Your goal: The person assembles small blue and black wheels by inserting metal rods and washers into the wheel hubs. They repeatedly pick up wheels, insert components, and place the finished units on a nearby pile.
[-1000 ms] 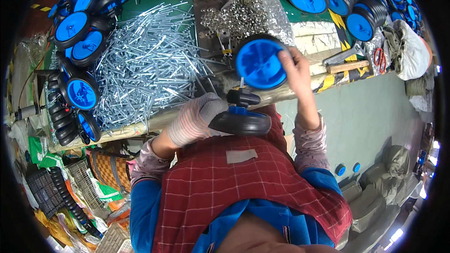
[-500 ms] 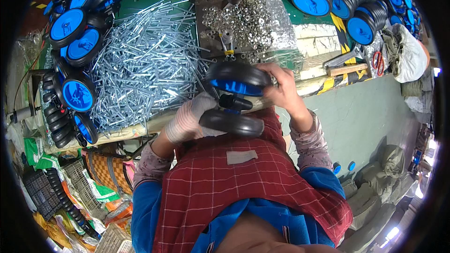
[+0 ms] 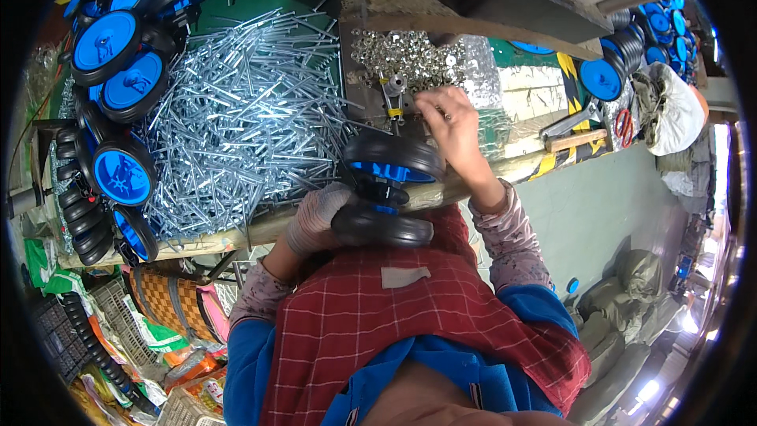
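Note:
My gloved left hand [image 3: 317, 218] grips an axle carrying two black wheels with blue hubs. One wheel [image 3: 382, 227] rests against my chest and the other wheel [image 3: 393, 159] sits further out on the axle. My bare right hand [image 3: 448, 125] reaches past the outer wheel to a heap of small silver nuts [image 3: 418, 59] in a clear bag, fingers pinched together there. Whether it holds a nut I cannot see.
A large pile of silver metal rods [image 3: 244, 122] covers the bench at left. Blue-hubbed wheels [image 3: 110, 63] are stacked along the left edge and more wheels [image 3: 611, 71] lie at the upper right. A white sack [image 3: 670, 110] sits far right. Woven baskets [image 3: 169, 304] stand below the bench.
My right hand slid a blue-hubbed wheel down onto the axle, let go of it and moved up to the heap of nuts. The left hand stayed on the axle.

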`<act>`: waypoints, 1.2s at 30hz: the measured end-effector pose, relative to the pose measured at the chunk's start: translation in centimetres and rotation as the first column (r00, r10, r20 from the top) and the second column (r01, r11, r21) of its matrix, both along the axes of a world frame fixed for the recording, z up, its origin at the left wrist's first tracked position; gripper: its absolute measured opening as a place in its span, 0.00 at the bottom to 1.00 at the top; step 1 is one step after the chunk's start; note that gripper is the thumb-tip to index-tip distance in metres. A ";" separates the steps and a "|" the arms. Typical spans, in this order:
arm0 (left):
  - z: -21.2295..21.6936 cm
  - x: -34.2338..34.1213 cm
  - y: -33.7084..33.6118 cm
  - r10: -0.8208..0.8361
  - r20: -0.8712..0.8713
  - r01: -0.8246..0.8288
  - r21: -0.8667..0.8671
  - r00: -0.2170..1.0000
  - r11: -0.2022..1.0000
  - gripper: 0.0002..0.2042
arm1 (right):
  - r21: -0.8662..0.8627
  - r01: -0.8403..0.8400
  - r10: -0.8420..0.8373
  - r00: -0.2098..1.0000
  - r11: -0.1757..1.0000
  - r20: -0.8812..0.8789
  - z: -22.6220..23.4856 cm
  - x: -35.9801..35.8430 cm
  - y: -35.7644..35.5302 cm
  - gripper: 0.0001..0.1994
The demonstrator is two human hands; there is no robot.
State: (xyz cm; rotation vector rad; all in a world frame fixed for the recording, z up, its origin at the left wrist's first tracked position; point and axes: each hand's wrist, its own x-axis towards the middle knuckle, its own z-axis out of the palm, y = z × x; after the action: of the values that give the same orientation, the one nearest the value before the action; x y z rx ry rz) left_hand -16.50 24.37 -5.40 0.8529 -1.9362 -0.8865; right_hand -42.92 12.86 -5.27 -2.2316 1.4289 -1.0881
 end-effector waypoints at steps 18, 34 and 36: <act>4.2 0.0 -0.9 0.211 0.119 -0.241 0.567 0.970 0.788 0.38 | 0.416 -0.292 0.111 0.907 0.861 0.406 2.1 -2.1 2.9 0.20; 9.1 -4.1 -15.0 0.222 -0.089 -0.165 0.421 0.971 0.892 0.20 | 0.583 -0.427 -0.368 0.487 0.691 0.792 -1.4 1.5 -2.0 0.20; 8.9 -3.9 -15.1 0.150 0.144 -0.166 0.111 0.978 0.980 0.17 | 0.562 -0.461 -0.345 0.473 0.687 0.811 -1.8 1.1 -2.2 0.20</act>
State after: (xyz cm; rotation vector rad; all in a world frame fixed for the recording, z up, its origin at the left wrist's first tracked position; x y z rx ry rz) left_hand -20.45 9.31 3.51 1.1495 -1.9116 -0.8784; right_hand -41.81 10.64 -7.09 -0.8103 0.9549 -1.0833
